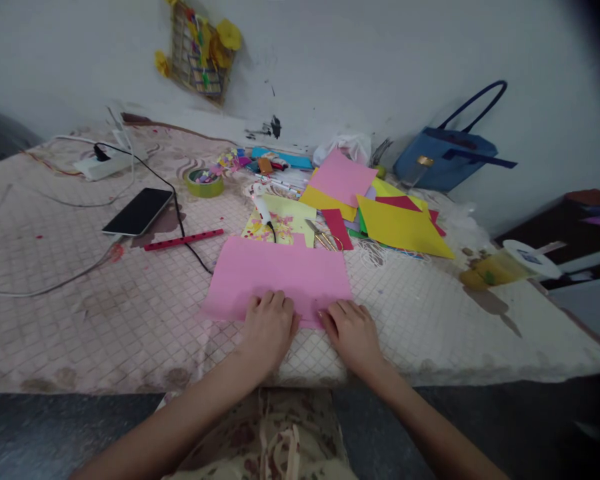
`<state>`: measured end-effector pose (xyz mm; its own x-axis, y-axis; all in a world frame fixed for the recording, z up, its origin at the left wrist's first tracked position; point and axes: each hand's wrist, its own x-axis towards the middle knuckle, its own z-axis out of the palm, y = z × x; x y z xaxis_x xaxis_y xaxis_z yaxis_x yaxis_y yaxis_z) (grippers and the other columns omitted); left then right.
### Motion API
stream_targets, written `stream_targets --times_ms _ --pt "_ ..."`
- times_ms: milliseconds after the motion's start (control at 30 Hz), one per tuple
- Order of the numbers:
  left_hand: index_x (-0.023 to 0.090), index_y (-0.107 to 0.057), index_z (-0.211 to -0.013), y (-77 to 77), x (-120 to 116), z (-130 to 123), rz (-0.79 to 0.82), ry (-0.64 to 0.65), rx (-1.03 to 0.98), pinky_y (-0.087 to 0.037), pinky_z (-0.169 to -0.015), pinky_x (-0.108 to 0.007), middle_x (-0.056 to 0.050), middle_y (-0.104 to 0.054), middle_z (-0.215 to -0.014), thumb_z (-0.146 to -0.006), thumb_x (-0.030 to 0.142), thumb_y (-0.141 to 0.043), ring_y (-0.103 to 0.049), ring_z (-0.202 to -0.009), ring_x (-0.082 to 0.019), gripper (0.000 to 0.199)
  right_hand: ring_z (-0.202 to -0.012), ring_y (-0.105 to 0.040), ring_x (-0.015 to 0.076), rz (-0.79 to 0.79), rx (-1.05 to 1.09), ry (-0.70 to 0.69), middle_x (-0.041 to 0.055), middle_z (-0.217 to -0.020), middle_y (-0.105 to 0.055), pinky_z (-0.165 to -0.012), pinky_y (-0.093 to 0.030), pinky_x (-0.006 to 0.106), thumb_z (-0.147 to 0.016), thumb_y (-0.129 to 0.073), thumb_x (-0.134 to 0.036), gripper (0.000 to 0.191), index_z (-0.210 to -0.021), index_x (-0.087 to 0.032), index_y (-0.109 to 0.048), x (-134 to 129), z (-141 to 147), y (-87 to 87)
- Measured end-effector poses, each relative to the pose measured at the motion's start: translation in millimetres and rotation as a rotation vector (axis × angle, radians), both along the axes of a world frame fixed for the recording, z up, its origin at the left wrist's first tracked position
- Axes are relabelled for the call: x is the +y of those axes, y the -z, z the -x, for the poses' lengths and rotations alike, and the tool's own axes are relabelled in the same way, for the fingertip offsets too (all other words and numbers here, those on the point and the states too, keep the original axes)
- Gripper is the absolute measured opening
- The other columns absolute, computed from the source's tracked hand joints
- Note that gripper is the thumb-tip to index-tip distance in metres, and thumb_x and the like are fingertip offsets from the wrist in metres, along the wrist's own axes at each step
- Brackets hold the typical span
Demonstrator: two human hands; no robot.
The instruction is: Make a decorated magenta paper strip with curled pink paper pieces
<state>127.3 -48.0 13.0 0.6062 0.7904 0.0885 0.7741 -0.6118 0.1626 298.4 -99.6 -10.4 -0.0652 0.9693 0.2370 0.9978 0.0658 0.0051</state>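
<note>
A pink paper sheet [280,270] lies on the patterned tablecloth [145,340] in front of me. My left hand [270,323] is closed, its curled fingers on the sheet's near edge. Closed in the same way, my right hand [353,330] touches the near right part of the sheet. Between the two hands the near edge looks slightly folded or curled. Just beyond the sheet lie gold scissors [325,238], a white glue gun [261,208] and a pale yellow cut sheet [293,213] with small pink pieces on it.
Yellow paper [405,227] and other coloured sheets lie back right. At the right are a drink cup [510,267] and a blue bag [445,157]. A phone [140,212], a red stick [184,240], green tape [204,183], cables and a power strip [105,163] are on the left.
</note>
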Motion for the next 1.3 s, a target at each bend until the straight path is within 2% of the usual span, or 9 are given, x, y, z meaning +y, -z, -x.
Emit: stream_targets --times_ms 233,533,667,800,867,933,1067,1300 --pt "0.014 -0.059 -0.086 3.2 -0.9 -4.0 -0.010 -0.022 0.000 -0.034 -0.072 -0.039 -0.010 -0.059 -0.089 -0.086 0.028 -0.046 -0.051 -0.087 -0.025 0.019 -0.074 -0.053 0.0189 0.006 0.003 -0.001 0.0034 -0.075 -0.061 -0.069 -0.028 0.031 -0.090 -0.044 -0.029 0.023 -0.073 -0.019 -0.056 -0.2 -2.1 0.4" --pt "0.014 -0.059 -0.086 3.4 -0.8 -3.5 0.002 -0.018 0.007 -0.035 -0.073 -0.039 -0.010 -0.059 -0.090 -0.086 0.028 -0.046 -0.050 -0.089 -0.025 0.019 -0.073 -0.053 0.0179 -0.005 0.038 0.028 0.0044 -0.073 -0.059 -0.068 -0.033 0.029 -0.091 -0.042 -0.031 0.026 -0.072 -0.018 -0.055 -6.1 -30.4 4.3" --pt "0.015 -0.059 -0.086 4.2 -0.8 -3.4 -0.001 -0.020 0.001 -0.034 -0.074 -0.039 -0.010 -0.058 -0.091 -0.086 0.028 -0.045 -0.050 -0.088 -0.025 0.019 -0.074 -0.052 0.0177 0.053 0.230 -0.021 0.0044 -0.074 -0.057 -0.069 -0.036 0.029 -0.091 -0.039 -0.029 0.025 -0.073 -0.018 -0.053 -8.1 -45.2 4.3" --pt "0.014 -0.059 -0.086 5.5 -0.4 -3.5 -0.001 -0.019 -0.003 -0.034 -0.073 -0.039 -0.009 -0.058 -0.090 -0.087 0.028 -0.045 -0.050 -0.088 -0.025 0.019 -0.069 -0.051 0.0163 0.144 0.500 -0.072 0.0031 -0.071 -0.055 -0.064 -0.039 0.027 -0.093 -0.032 -0.028 0.030 -0.072 -0.018 -0.050 -9.7 -58.0 -3.6" --pt "0.014 -0.059 -0.086 5.6 -0.4 -3.7 -0.004 -0.023 -0.005 -0.034 -0.073 -0.039 -0.009 -0.058 -0.090 -0.087 0.028 -0.045 -0.050 -0.088 -0.024 0.019 -0.067 -0.051 0.0156 0.174 0.562 -0.080 0.0028 -0.070 -0.055 -0.063 -0.039 0.026 -0.093 -0.030 -0.028 0.031 -0.072 -0.018 -0.050 -10.4 -59.3 -7.1" --pt "0.015 -0.059 -0.086 5.3 -0.6 -4.0 -0.006 -0.025 -0.005 -0.034 -0.073 -0.038 -0.009 -0.058 -0.090 -0.086 0.027 -0.046 -0.050 -0.088 -0.024 0.019 -0.068 -0.051 0.0154 0.158 0.523 -0.073 0.0026 -0.070 -0.055 -0.063 -0.039 0.026 -0.092 -0.033 -0.028 0.028 -0.072 -0.018 -0.050 -10.7 -56.3 -7.4" --pt "0.015 -0.059 -0.086 4.6 -0.9 -3.9 0.000 -0.023 -0.003 -0.034 -0.073 -0.039 -0.009 -0.059 -0.091 -0.086 0.028 -0.046 -0.050 -0.089 -0.025 0.019 -0.068 -0.050 0.0160 0.054 0.295 -0.029 0.0023 -0.070 -0.055 -0.065 -0.037 0.027 -0.088 -0.043 -0.031 0.023 -0.070 -0.018 -0.050 -10.2 -44.8 -0.1" --pt "0.015 -0.058 -0.086 5.7 -0.8 -3.3 0.000 -0.025 -0.003 -0.035 -0.073 -0.039 -0.009 -0.058 -0.091 -0.086 0.027 -0.047 -0.050 -0.089 -0.025 0.017 -0.067 -0.050 0.0170 -0.043 0.072 0.051 0.0037 -0.069 -0.056 -0.066 -0.035 0.029 -0.090 -0.041 -0.033 0.027 -0.069 -0.018 -0.052 -11.9 -40.0 9.6"
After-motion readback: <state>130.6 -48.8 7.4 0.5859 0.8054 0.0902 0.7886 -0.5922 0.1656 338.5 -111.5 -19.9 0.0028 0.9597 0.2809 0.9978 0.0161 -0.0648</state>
